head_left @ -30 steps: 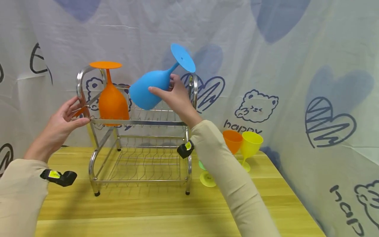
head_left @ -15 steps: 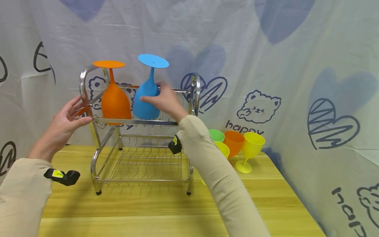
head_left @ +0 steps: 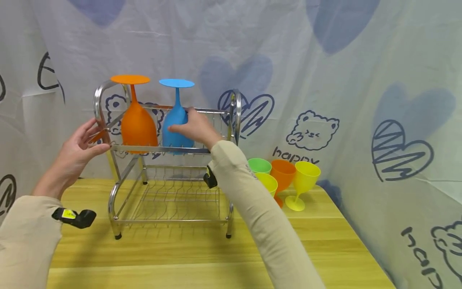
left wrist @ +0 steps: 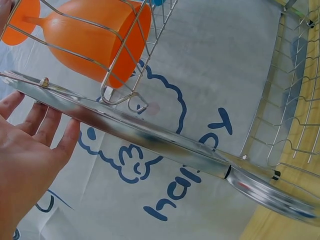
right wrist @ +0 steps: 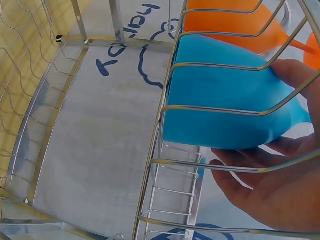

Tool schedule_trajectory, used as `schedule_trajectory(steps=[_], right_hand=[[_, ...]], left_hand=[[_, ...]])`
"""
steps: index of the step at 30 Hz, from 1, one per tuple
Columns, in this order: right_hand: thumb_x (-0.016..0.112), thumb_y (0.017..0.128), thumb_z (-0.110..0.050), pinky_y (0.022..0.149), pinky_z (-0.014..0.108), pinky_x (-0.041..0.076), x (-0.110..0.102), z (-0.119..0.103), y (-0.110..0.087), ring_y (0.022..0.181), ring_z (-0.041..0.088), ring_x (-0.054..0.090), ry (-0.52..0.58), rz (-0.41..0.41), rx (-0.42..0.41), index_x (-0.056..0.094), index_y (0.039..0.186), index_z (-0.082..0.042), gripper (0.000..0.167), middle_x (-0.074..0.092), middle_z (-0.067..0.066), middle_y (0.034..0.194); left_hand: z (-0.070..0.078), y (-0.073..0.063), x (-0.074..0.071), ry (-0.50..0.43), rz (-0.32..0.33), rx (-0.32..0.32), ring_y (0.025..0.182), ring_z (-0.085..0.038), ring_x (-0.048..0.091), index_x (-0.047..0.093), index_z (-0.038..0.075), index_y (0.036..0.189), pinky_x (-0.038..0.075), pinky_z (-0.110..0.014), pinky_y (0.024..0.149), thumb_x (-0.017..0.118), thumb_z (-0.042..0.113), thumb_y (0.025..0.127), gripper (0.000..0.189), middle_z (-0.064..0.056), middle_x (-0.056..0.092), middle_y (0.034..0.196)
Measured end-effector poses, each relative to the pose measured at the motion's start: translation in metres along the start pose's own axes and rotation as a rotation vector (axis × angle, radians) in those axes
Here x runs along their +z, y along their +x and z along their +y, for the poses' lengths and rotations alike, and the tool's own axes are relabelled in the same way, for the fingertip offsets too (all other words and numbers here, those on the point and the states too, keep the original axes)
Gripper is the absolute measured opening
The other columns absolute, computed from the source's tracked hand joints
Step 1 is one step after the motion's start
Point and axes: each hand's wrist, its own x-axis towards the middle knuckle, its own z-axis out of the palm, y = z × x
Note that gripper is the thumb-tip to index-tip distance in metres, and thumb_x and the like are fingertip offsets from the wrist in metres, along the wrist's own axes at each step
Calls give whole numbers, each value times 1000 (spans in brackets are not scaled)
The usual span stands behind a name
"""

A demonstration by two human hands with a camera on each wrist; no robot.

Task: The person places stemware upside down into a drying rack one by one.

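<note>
A two-tier metal dish rack stands on the table. On its upper tier an orange plastic goblet sits upside down at the left, its foot upward. To its right a blue goblet also stands inverted, its rim down in the wire tier. My right hand grips the blue bowl from the right, thumb in front and other fingers behind; the right wrist view shows this hand round the bowl through the wires. My left hand holds the rack's left side post, fingertips against the tube in the left wrist view.
Upright goblets stand right of the rack: a green one, an orange one and two yellow ones, one at the far right. My right sleeve partly covers them. A patterned curtain hangs behind the wooden table.
My right hand has turned the tilted blue goblet rim down and lowered it left onto the upper tier beside the orange one. My left hand stays on the rack.
</note>
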Motion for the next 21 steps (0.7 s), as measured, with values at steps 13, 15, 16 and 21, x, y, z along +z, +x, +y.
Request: schedule_trajectory(steps=[13, 15, 16, 21], right_hand=[[59, 94, -45, 103, 39, 42, -10, -2, -10, 133, 27, 40, -28, -51, 54, 13, 155, -6, 85, 28, 13, 155], [57, 95, -44, 106, 40, 39, -15, -5, -15, 136, 27, 36, -55, -29, 33, 14, 155, -7, 82, 26, 11, 156], [57, 96, -44, 107, 40, 38, -17, -7, -19, 137, 26, 35, -75, -18, 18, 15, 155, -8, 81, 26, 11, 156], [58, 96, -41, 109, 36, 35, -31, -13, -44, 137, 20, 34, -85, 65, -103, 23, 154, -11, 74, 32, 6, 154]], left_hand=[[-5, 2, 3, -31, -12, 52, 119, -11, 41, 13, 23, 156, 14, -31, 116, 54, 7, 98, 73, -9, 13, 160], [-5, 2, 5, -28, -13, 60, 114, -7, 44, 13, 23, 156, 17, -29, 116, 54, 8, 99, 73, -9, 13, 161], [-5, 1, 6, -17, -8, 62, 114, -6, 44, 13, 23, 156, 18, -28, 115, 54, 8, 99, 72, -8, 13, 161], [-4, -5, 7, 27, 27, 75, 115, -3, 43, 16, 23, 156, 25, -17, 109, 50, 8, 101, 67, -4, 19, 159]])
